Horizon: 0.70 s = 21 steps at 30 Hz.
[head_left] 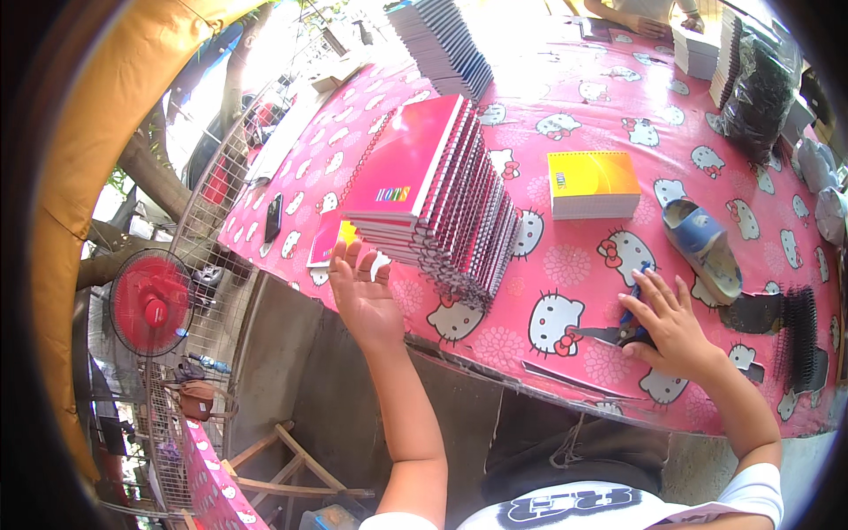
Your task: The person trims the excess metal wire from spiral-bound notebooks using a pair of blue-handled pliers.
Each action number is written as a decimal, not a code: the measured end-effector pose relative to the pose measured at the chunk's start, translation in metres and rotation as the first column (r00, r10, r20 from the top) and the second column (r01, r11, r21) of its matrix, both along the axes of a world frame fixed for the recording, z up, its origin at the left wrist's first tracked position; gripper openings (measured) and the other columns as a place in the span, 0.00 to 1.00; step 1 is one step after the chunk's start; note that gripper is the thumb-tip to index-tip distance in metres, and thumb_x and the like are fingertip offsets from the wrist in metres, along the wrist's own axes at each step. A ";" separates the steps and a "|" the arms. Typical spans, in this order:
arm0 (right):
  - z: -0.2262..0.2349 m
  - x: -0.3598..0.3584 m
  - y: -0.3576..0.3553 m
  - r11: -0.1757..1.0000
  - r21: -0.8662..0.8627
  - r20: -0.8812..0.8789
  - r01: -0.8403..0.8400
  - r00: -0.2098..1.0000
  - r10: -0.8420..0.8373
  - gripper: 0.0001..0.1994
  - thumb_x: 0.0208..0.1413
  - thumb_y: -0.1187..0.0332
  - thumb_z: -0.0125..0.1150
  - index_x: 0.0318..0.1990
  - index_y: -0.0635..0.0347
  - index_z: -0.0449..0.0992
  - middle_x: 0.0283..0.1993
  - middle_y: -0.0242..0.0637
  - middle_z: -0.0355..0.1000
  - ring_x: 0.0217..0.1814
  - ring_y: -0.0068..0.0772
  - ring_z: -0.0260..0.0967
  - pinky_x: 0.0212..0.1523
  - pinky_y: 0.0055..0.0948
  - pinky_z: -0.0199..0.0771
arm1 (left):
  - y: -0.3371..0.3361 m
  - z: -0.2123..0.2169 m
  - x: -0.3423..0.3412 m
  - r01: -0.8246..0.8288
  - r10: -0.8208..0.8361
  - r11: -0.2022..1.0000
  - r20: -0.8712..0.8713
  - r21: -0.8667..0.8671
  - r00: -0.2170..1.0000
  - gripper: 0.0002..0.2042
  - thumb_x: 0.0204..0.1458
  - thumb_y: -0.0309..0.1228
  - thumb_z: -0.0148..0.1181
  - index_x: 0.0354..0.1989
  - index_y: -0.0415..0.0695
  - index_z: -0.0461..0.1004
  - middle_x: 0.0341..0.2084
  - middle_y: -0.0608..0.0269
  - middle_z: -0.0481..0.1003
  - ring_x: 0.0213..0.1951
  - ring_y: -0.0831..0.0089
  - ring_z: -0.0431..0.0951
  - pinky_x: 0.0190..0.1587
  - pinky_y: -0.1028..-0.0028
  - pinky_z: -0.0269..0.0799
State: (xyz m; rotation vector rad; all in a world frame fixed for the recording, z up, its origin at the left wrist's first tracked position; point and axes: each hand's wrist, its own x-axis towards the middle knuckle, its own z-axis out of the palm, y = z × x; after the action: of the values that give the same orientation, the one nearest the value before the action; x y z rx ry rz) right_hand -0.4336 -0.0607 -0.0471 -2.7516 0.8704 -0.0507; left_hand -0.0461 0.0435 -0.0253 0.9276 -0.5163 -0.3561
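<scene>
My left hand (364,296) is raised at the table's near edge, palm up with fingers apart and nothing in it. It is beside a tall stack of pink-covered spiral notebooks (402,159). Part of another pink and yellow cover (332,237) shows behind the fingers. My right hand (669,322) lies spread over a blue-handled tool with pointed dark jaws (598,334), seemingly pliers or cutters. The palm and fingers hide part of its handles. Above that hand lies a blue and tan slipper-shaped item (704,250). A small stack of yellow notepads (594,184) sits farther back.
Black binding coils (799,340) lie at the right. A tall blue-edged stack (442,49) and a black plastic-wrapped bundle (758,97) stand farther off. A phone (274,218) rests at the left, above a red fan (152,302). Another person's hand (649,25) shows across the table.
</scene>
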 end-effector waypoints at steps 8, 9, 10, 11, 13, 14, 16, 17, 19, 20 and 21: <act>0.020 -0.005 -0.029 0.991 -0.045 -0.064 -0.126 0.990 0.123 0.36 0.47 0.51 0.65 0.62 0.56 0.62 0.60 0.41 0.60 0.65 0.44 0.53 0.68 0.54 0.44 | 0.032 0.051 -0.064 0.021 -0.007 0.999 0.298 -0.043 0.955 0.16 0.58 0.29 0.56 0.54 0.42 0.67 0.45 0.63 0.73 0.44 0.75 0.74 0.46 0.72 0.69; 0.008 -0.009 -0.035 0.968 -0.193 0.070 -0.160 0.982 0.177 0.33 0.46 0.50 0.66 0.57 0.56 0.66 0.51 0.41 0.62 0.57 0.43 0.57 0.64 0.54 0.49 | 0.029 0.053 -0.071 0.007 0.006 0.999 0.340 -0.036 0.940 0.17 0.57 0.28 0.58 0.54 0.42 0.66 0.46 0.63 0.72 0.45 0.75 0.73 0.47 0.73 0.69; 0.000 -0.008 -0.037 0.953 -0.268 0.074 -0.143 0.983 0.169 0.31 0.46 0.50 0.66 0.55 0.56 0.67 0.50 0.41 0.62 0.56 0.44 0.57 0.64 0.53 0.49 | 0.022 0.054 -0.078 -0.007 0.018 1.000 0.382 -0.030 0.924 0.19 0.55 0.28 0.60 0.55 0.42 0.66 0.47 0.62 0.71 0.46 0.75 0.72 0.47 0.73 0.68; -0.006 -0.002 -0.040 0.930 -0.343 0.088 -0.134 0.981 0.174 0.29 0.47 0.51 0.66 0.54 0.56 0.67 0.48 0.42 0.62 0.56 0.45 0.57 0.63 0.52 0.50 | 0.017 0.057 -0.083 -0.035 0.042 0.999 0.432 -0.025 0.901 0.20 0.54 0.27 0.62 0.55 0.42 0.66 0.48 0.62 0.71 0.47 0.75 0.71 0.48 0.73 0.68; -0.008 0.008 -0.048 0.909 -0.401 0.172 -0.111 0.966 0.194 0.25 0.50 0.54 0.65 0.50 0.58 0.68 0.45 0.44 0.61 0.52 0.49 0.61 0.57 0.51 0.57 | 0.008 0.058 -0.092 -0.194 0.126 0.980 0.621 0.044 0.773 0.25 0.50 0.27 0.66 0.56 0.42 0.65 0.47 0.63 0.69 0.47 0.74 0.69 0.50 0.71 0.65; -0.003 0.018 -0.050 0.938 -0.335 0.215 -0.094 0.961 0.174 0.24 0.51 0.55 0.64 0.50 0.58 0.68 0.45 0.44 0.61 0.50 0.50 0.62 0.55 0.51 0.59 | 0.005 0.058 -0.095 -0.275 0.148 0.959 0.710 0.067 0.688 0.27 0.48 0.28 0.68 0.56 0.42 0.64 0.46 0.63 0.68 0.48 0.74 0.68 0.50 0.71 0.64; 0.014 0.047 -0.049 0.979 -0.195 0.313 -0.067 0.941 0.127 0.22 0.52 0.56 0.63 0.49 0.60 0.67 0.46 0.46 0.62 0.48 0.51 0.64 0.51 0.50 0.64 | 0.004 0.056 -0.096 -0.302 0.139 0.949 0.731 0.096 0.668 0.30 0.47 0.27 0.69 0.58 0.42 0.62 0.47 0.62 0.67 0.47 0.74 0.68 0.52 0.69 0.62; 0.026 0.059 -0.047 0.970 -0.238 0.340 -0.056 0.931 0.137 0.22 0.54 0.55 0.62 0.48 0.61 0.67 0.45 0.47 0.62 0.47 0.52 0.65 0.49 0.49 0.65 | 0.000 0.053 -0.096 -0.266 0.125 0.960 0.711 0.090 0.692 0.30 0.47 0.26 0.69 0.59 0.42 0.62 0.47 0.61 0.67 0.47 0.74 0.68 0.51 0.70 0.63; 0.057 0.085 -0.042 0.946 -0.320 0.394 -0.041 0.903 0.173 0.21 0.56 0.54 0.59 0.47 0.62 0.67 0.44 0.49 0.64 0.45 0.53 0.67 0.45 0.49 0.67 | 0.000 0.060 -0.100 -0.211 0.087 0.972 0.680 0.102 0.728 0.31 0.47 0.26 0.69 0.59 0.42 0.60 0.49 0.60 0.66 0.46 0.74 0.68 0.47 0.72 0.65; 0.072 0.096 -0.038 0.952 -0.301 0.444 -0.050 0.876 0.187 0.21 0.57 0.53 0.58 0.46 0.62 0.67 0.43 0.49 0.65 0.44 0.53 0.68 0.45 0.48 0.67 | 0.002 0.060 -0.101 -0.196 0.077 0.975 0.666 0.106 0.742 0.32 0.46 0.25 0.70 0.59 0.43 0.60 0.49 0.60 0.65 0.46 0.74 0.67 0.47 0.73 0.66; 0.085 0.105 -0.034 0.958 -0.279 0.489 -0.063 0.850 0.198 0.21 0.58 0.52 0.56 0.46 0.63 0.67 0.42 0.49 0.66 0.43 0.52 0.69 0.44 0.48 0.67 | 0.004 0.056 -0.101 -0.180 0.064 0.977 0.648 0.114 0.759 0.32 0.45 0.24 0.70 0.59 0.43 0.61 0.50 0.61 0.65 0.46 0.74 0.67 0.46 0.73 0.66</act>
State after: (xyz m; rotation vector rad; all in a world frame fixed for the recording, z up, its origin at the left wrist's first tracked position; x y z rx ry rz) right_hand -0.3282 -0.0951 0.0377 -2.7889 0.5510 -0.8869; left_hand -0.1470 0.0474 0.0310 1.2483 -1.0642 0.0602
